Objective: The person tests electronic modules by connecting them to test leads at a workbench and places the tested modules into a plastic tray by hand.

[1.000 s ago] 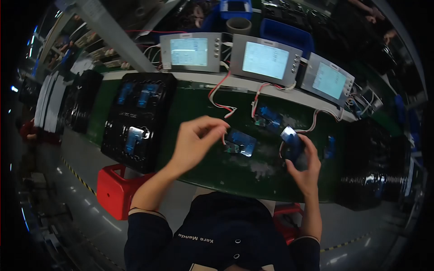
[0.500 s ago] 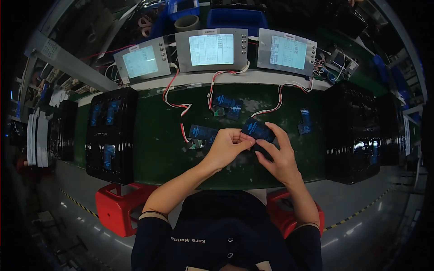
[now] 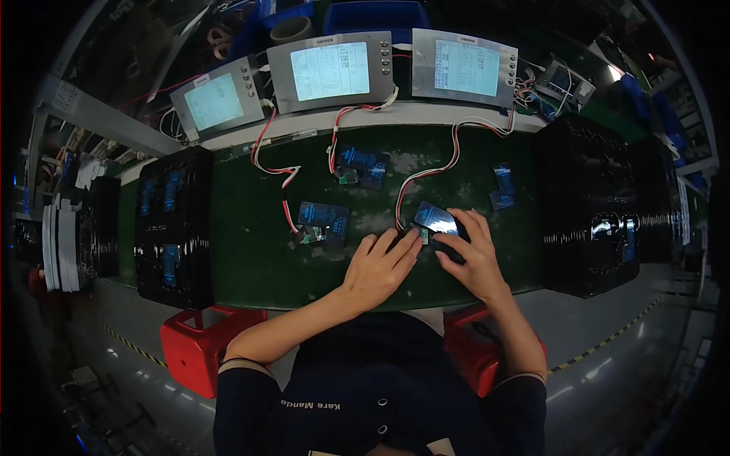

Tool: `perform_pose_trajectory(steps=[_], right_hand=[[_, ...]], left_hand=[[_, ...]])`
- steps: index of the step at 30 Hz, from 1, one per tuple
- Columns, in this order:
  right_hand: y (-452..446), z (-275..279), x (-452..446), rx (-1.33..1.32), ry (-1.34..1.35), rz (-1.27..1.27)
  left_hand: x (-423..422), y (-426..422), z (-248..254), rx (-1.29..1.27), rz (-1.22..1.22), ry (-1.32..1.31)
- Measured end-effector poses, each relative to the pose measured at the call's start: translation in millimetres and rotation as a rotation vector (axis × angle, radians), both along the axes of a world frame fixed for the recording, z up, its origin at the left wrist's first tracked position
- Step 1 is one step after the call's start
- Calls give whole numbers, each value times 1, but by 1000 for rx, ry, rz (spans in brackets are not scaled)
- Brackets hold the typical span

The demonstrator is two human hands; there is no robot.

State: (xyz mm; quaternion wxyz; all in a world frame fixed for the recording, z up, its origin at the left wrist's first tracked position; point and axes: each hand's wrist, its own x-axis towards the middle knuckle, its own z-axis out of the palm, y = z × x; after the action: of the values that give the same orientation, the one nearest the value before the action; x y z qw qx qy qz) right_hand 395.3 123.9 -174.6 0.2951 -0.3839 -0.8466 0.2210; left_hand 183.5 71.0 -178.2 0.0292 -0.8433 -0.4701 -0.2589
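A dark blue pack (image 3: 436, 218) with a small green circuit board (image 3: 425, 236) lies low over the green table, between my hands. My right hand (image 3: 473, 254) grips the pack's right side with thumb and fingers. My left hand (image 3: 382, 266) has its fingertips at the board's left edge, where a red and white cable (image 3: 401, 199) comes in; what they pinch is too small to make out. Another blue pack (image 3: 325, 216) with a board and cable lies left of my left hand. Farther back rests a third wired pack (image 3: 363, 165).
Three grey testers with lit screens (image 3: 217, 100) (image 3: 329, 72) (image 3: 467, 67) line the back ledge. A black tray (image 3: 173, 228) with blue packs stands left, stacked black trays (image 3: 584, 205) right. Loose blue packs (image 3: 503, 188) lie near the right trays. A red stool (image 3: 186, 353) is below the table.
Since a second ago, my left hand has moved right from the left pack to the pack in my right hand. That pack has come down to the table, and the view has shifted.
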Motion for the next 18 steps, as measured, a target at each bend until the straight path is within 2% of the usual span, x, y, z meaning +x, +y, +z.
perform_pose_trajectory(steps=[18], right_hand=[[2, -1, -3, 27, -16, 40]], left_hand=[[2, -2, -5, -15, 18, 32]])
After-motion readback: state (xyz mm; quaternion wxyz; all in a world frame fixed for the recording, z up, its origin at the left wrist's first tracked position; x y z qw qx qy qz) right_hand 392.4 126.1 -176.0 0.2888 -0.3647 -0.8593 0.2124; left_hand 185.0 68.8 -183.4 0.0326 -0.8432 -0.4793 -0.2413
